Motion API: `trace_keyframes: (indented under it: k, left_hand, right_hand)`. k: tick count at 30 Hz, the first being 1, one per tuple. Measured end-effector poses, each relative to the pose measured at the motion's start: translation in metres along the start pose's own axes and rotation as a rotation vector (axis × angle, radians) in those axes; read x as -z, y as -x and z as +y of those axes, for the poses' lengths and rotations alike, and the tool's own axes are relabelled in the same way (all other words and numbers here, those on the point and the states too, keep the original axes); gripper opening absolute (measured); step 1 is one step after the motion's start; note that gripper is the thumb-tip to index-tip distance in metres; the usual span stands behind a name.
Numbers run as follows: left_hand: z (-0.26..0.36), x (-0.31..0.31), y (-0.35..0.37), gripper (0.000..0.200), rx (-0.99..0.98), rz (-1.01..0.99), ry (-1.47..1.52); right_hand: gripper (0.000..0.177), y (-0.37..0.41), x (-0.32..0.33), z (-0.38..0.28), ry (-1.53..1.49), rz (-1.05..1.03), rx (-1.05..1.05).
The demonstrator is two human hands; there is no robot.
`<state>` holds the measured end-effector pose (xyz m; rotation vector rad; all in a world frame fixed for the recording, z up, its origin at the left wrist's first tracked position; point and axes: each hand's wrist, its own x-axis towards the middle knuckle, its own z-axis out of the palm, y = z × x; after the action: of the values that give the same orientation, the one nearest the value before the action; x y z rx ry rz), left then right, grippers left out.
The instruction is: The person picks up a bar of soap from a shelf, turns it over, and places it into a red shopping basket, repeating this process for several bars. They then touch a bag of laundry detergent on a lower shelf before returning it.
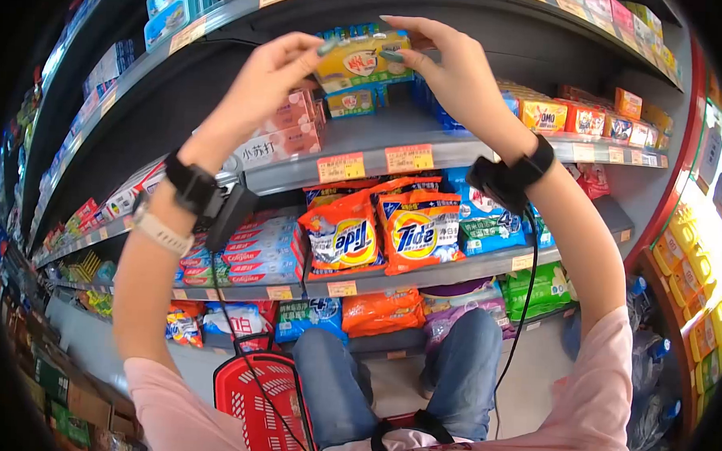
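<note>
A yellow and green soap pack (363, 63) is held between my two hands, just above the upper shelf. My left hand (283, 65) grips its left end, with the thumb on the front face. At the right end my right hand (441, 56) pinches it, thumb in front and fingers over the top. Directly beneath it, a similar yellow and green pack (352, 102) sits on the shelf. Pink boxes (289, 126) are stacked left of that pack, below my left wrist.
Orange detergent bags (417, 232) fill the shelf below, beside toothpaste boxes (263, 245). Boxed soaps (543, 115) line the upper shelf at right. A red basket (261, 382) stands by my left leg. Cables hang from both wrist straps. Bottled water (654, 351) stands at far right.
</note>
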<state>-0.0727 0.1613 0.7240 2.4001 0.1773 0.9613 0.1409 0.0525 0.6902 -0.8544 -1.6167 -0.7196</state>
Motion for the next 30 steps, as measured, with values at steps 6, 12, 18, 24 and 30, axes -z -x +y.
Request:
trace_keyframes:
  k: [6,12,18,24,30]
  left_hand:
    - [-0.08,-0.007,-0.003,0.036,0.058,0.204,0.086]
    - [-0.04,0.009,0.06,0.03,-0.005,0.228,0.128]
    - [0.012,0.009,0.144,0.026,0.077,0.23,0.124]
    - [0.038,-0.019,0.247,0.028,0.199,-0.078,0.105]
    - [0.057,-0.05,0.326,0.023,0.434,-0.471,0.225]
  right_hand:
    - [0.028,-0.011,-0.076,0.078,0.18,-0.308,-0.231]
    - [0.03,-0.015,-0.136,0.126,0.223,-0.557,-0.775]
    - [0.034,-0.031,-0.161,0.151,0.262,-0.909,-0.771]
    - [0.051,-0.024,-0.178,0.171,0.544,-1.035,-0.573]
    - [0.05,-0.035,-0.194,0.209,0.514,-1.12,-0.44]
